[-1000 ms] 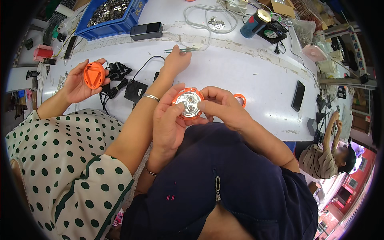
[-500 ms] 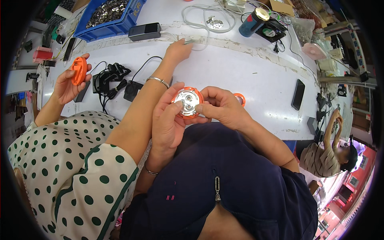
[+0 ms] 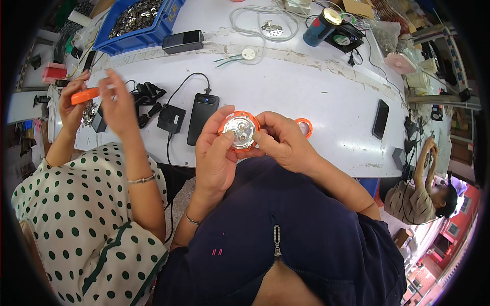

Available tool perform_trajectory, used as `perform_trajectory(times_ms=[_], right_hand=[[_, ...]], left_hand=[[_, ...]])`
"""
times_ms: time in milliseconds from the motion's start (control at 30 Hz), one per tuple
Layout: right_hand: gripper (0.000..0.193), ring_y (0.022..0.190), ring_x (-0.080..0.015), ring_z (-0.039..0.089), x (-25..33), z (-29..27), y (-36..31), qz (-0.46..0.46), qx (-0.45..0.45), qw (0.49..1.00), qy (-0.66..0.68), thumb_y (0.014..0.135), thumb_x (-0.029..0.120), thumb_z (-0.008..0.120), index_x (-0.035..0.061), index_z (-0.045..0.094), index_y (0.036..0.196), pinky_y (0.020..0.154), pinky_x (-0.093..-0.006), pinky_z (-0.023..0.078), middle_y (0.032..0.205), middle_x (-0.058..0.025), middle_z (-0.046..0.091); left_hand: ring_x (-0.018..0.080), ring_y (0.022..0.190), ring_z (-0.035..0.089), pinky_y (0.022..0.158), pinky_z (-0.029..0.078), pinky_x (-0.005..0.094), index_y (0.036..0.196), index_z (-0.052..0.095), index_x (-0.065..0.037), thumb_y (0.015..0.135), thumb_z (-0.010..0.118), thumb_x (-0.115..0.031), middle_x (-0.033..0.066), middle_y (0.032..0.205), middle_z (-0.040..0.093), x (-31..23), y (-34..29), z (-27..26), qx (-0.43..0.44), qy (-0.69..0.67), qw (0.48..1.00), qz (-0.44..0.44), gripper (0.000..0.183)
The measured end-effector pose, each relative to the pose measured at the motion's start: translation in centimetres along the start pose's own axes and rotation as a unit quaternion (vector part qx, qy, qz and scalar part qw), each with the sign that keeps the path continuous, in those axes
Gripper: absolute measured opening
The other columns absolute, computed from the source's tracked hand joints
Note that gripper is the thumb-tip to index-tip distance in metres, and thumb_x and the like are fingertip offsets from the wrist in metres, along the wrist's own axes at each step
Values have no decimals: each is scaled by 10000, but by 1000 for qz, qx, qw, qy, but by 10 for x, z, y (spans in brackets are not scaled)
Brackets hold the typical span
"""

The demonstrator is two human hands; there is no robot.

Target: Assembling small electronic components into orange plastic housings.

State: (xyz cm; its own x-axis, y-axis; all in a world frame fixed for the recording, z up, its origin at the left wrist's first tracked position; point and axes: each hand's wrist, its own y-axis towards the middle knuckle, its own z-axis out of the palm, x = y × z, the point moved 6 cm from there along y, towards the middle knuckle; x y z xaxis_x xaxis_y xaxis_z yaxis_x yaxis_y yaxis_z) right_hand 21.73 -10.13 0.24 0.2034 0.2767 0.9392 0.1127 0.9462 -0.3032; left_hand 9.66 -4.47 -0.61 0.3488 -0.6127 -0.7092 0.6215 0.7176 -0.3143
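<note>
Left hand (image 3: 214,150) curled half-closed around a round orange-rimmed lamp (image 3: 243,125), I apparently steady it near the edge of the worktop (image 3: 337,92), right hand (image 3: 286,143) pinching its rim so its shiny face stays visible.

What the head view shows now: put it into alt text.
The wearer's left hand and right hand hold a shiny, orange-rimmed round part at a white table. An orange ring lies to the right; at left, a co-worker holds an orange piece.
</note>
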Motion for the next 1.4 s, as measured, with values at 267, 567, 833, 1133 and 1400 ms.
perform_trajectory(times_ms=[267, 567, 833, 1133, 1400], right_hand=[[258, 709, -84, 575, 0, -3, -4, 1, -21, 1000, -19, 864, 139, 587, -70, 559, 1013, 621, -240, 502, 858, -85, 609], [481, 866, -98, 567, 22, -9, -9, -23, -31, 988, -151, 799, 130, 717, 40, 537, 1235, 646, -203, 469, 1099, -83, 563], [524, 964, -181, 565, 35, -3, -15, -236, -33, 920, -312, 697, 143, 798, 84, 609, 1182, 748, -293, 495, 1172, -94, 517], [520, 1004, -218, 570, 28, -8, -13, -307, -51, 906, -287, 677, 179, 822, 51, 628, 1143, 837, -326, 485, 1128, -103, 555], [473, 1045, -224, 547, 30, -13, -11, -333, -69, 902, -266, 671, 159, 815, 49, 635, 1095, 871, -324, 462, 1110, -106, 562]], left_hand=[[291, 1025, 636, 817, 584, 415, 1302, 410, 34, 903, 431, -90, 206, 1161, 578, 2, -1, 2, -22, 19, 1000, 11, 418], [321, 1000, 646, 861, 551, 387, 1289, 427, 23, 897, 437, -77, 204, 1153, 583, -4, -4, 10, -19, 27, 999, 20, 405], [211, 1008, 627, 776, 555, 321, 1305, 415, 12, 902, 451, -85, 130, 1156, 579, 2, -8, 11, -12, 58, 998, -19, 416], [339, 987, 645, 760, 580, 395, 1297, 388, 15, 947, 351, -228, 215, 1126, 590, 2, -3, 14, 37, -19, 998, -54, 428], [369, 983, 640, 749, 586, 434, 1304, 377, 22, 950, 326, -219, 236, 1112, 586, 5, -3, 16, 40, -19, 997, -63, 431]])
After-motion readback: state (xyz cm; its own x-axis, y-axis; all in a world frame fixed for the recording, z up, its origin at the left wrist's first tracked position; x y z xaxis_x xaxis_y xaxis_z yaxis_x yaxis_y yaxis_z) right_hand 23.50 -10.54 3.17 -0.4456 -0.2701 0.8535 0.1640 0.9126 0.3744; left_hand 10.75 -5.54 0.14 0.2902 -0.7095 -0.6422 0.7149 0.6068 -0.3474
